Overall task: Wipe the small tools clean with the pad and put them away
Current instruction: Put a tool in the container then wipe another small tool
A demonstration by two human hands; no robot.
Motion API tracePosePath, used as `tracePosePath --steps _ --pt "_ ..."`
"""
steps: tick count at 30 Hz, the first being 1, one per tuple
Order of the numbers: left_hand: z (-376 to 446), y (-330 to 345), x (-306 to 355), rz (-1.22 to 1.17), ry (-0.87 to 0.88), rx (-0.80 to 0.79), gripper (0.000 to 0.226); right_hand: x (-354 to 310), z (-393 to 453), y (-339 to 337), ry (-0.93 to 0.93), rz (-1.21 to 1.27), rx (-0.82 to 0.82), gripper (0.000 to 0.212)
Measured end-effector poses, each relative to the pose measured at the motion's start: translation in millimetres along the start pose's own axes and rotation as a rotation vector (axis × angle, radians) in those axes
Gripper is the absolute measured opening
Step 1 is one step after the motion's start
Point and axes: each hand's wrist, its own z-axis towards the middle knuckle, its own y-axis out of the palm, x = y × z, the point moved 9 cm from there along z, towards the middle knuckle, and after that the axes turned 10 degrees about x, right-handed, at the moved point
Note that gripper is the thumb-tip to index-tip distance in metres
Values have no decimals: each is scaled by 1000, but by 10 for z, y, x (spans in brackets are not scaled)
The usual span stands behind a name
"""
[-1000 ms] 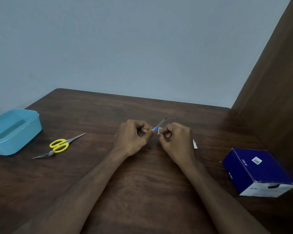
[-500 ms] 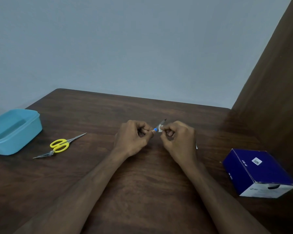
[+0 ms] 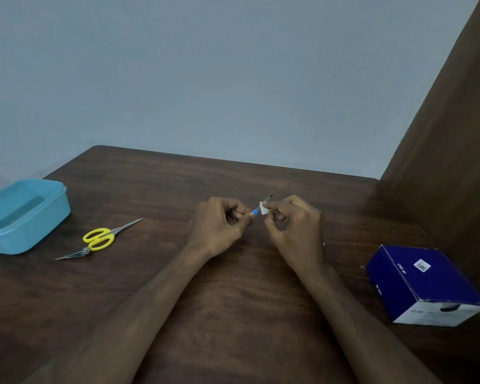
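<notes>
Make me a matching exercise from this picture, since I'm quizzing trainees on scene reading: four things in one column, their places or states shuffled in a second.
Things:
1. yellow scissors
2. light blue tub
3. white pad
4. dark blue box

Places or states:
A. pinched by the right hand
B. far left edge of the table
C. lying flat just right of the tub
D. on the table's right side

Pairs: 1-C, 2-B, 3-A, 4-D
</notes>
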Motion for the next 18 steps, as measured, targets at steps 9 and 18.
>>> tracePosePath --steps 9,18 --pt "18 1 -28 -23 -11 8 15 15 7 -50 4 -3 38 22" --pt "18 3 -21 -41 0 12 18 46 -8 84 -26 -77 -49 22"
